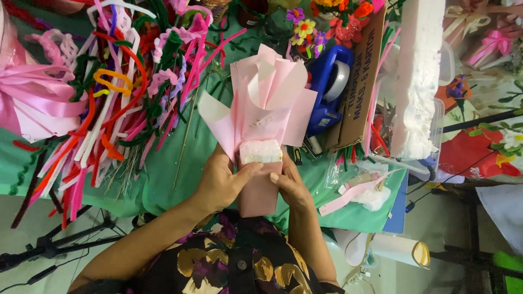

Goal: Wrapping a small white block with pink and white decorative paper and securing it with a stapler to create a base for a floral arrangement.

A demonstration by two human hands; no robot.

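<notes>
Pink paper wrap (260, 103), folded into a cone with fanned, pleated layers at its far end, sits upright in the middle of the view between 2 hands. Left hand (220, 182) closes around the wrap's narrow lower part from the left, its thumb laid across the front just under a white foam block (261, 151) that is tucked into the wrap. Right hand (291, 185) closes on the same lower part from the right, its thumb pressed to the front of the pink paper beside the left thumb. Both grips are curled shut on the wrap, the fingers passing behind the paper where they cannot be seen. The wrap's wide, open end rises well above the hands, away from the person, while its narrow foot reaches down between the wrists toward a dark floral garment (234, 267).

Below the wrap lies a green cloth (163, 185) covering the table. To the left, a large heap of pipe cleaners (125, 92) in pink, red, white, orange and green spreads over the cloth, with a pink ribbon bow (32, 103) at the far left. To the right of the wrap stand a blue tape dispenser (329, 87) and a brown cardboard piece (362, 81), with small pipe-cleaner flowers (327, 24) above them. A long white foam slab (417, 76) lies farther right. A pink paper strip (354, 193) rests near the table's right edge, just beside the right hand.
</notes>
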